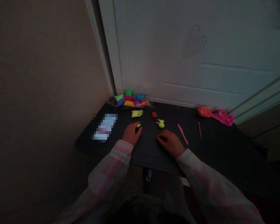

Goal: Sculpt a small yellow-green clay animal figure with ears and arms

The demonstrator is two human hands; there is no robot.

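My left hand (132, 133) rests at the middle of the dark table, closed on a small piece of yellow modelling clay (138, 125) that shows between thumb and fingers. Farther right, my right hand (171, 143) lies on the tabletop with loosely curved fingers, a gap beside the thumb and nothing visible in it. Just beyond it sits a little yellow clay figure (161, 124) with a rounded body and thin projections on top. A red clay lump (154, 115) lies behind the figure. Beyond my left hand is an opened yellow clay packet (137, 113).
A clear bag (147, 105) of several coloured clay packs lies at the back left. A blurred-out phone-like object (105, 127) is on the left. Right of my right hand are a pink plastic knife (183, 134), a thin pink stick (200, 130) and crumpled orange-and-pink material (220, 116).
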